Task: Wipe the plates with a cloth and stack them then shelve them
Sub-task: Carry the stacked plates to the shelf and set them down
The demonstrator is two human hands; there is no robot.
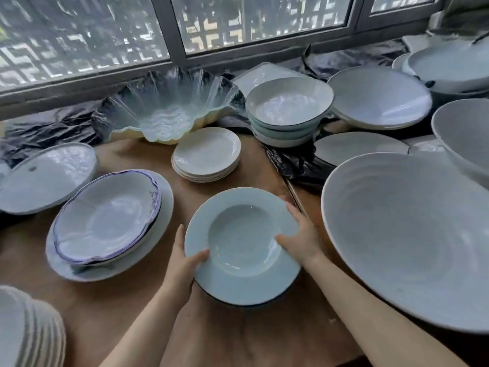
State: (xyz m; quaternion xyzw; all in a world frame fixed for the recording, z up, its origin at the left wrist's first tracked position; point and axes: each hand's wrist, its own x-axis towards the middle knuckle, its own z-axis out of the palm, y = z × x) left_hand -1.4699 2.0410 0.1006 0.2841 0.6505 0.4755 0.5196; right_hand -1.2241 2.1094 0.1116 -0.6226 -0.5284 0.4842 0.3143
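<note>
seemingly early on: no cloth shows, and the small stack of cream plates [207, 154] still sits unshelved on the brown table [111, 308]. left hand [182, 263] and right hand [299, 237], each grip pressed on opposite rims, hold the pale-blue wide-rimmed ceramic plate [242, 246] low over the table, well upward; round, so no long axis.

Likely restaurant storeroom: table [111, 308] crowded with plate stacks [206, 154], window [169, 30].

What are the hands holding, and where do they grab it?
Both hold one pale blue deep plate by its wide rim: the left hand at the near left edge, the right hand at the right edge, thumbs on top.
</note>
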